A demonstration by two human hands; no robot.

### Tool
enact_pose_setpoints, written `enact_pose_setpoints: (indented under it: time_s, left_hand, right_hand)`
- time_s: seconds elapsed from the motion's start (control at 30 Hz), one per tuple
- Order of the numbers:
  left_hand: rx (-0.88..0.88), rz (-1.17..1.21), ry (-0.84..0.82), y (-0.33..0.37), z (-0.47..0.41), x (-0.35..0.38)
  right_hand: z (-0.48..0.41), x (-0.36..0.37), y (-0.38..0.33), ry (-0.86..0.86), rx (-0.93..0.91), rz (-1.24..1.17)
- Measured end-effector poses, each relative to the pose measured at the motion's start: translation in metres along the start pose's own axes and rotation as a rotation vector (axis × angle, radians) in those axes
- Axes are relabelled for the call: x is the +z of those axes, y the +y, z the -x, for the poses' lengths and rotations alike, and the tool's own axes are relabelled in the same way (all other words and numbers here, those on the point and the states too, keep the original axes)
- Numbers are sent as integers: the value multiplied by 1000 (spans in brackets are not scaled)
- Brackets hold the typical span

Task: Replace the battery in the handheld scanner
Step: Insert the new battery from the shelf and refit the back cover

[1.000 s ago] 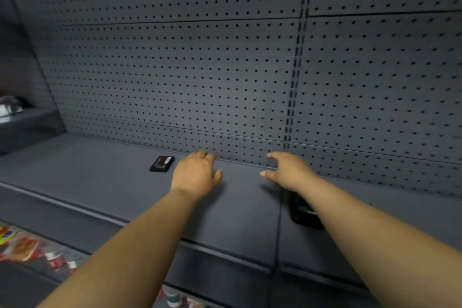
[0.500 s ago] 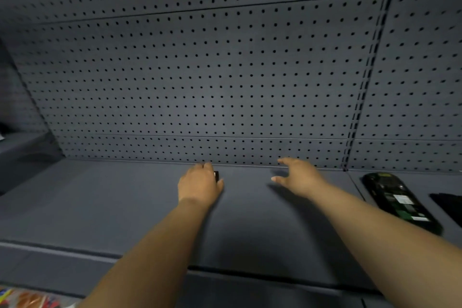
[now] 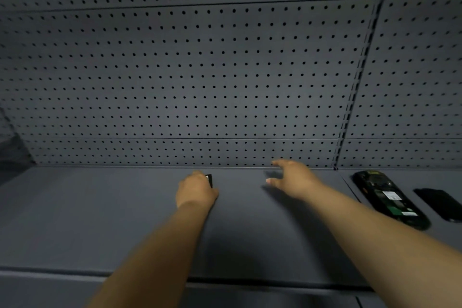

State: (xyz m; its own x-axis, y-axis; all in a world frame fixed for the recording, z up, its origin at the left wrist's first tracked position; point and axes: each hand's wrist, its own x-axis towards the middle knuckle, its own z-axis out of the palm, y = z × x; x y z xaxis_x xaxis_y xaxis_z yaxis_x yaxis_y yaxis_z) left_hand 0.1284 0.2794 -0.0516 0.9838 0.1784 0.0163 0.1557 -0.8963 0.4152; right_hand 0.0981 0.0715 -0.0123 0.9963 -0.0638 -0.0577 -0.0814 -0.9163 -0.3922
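Head view: left hand [image 3: 196, 190] closed over battery [image 3: 209, 179]; right hand [image 3: 292, 177] spread, empty, scanner [image 3: 388, 197] well right

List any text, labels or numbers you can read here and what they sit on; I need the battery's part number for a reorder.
None can be read.
Scanner, lying back-up with its bay open: white stickers with print, too small and blurred to read.
Battery under the left hand: only a pale edge shows, no print legible.
Black cover at the right edge: no marking visible.
Pegboard wall and shelf: no signs.
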Motion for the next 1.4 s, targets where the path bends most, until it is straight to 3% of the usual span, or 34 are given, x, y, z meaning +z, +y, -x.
enact_pose_setpoints:
  time_s: [0.27,0.47,0.63,0.87,1.03,1.2,1.4]
  left_hand:
    - [39,116,57,17,9,-1]
    - [312,307,133,93,53,13]
    - [417,366,126,152,83,28]
    - [523,509,69,231,118,65]
    - [448,691,-40,272,136,81]
    - [395,778,-158,284,151,94]
    - [377,772,-248,283,165,107]
  right_hand:
    - [4,-3,1,35,-11,-90]
    - [13,-12,16,91,71,-589]
    - [25,-41,57,54,161,-1032]
    - [43,-79,143,84,258,-1127]
    - [49,-102,201,51,233,-1167]
    - [50,-102,235,-9,201,-1209]
    - [53,-93,251,68,177,-1148]
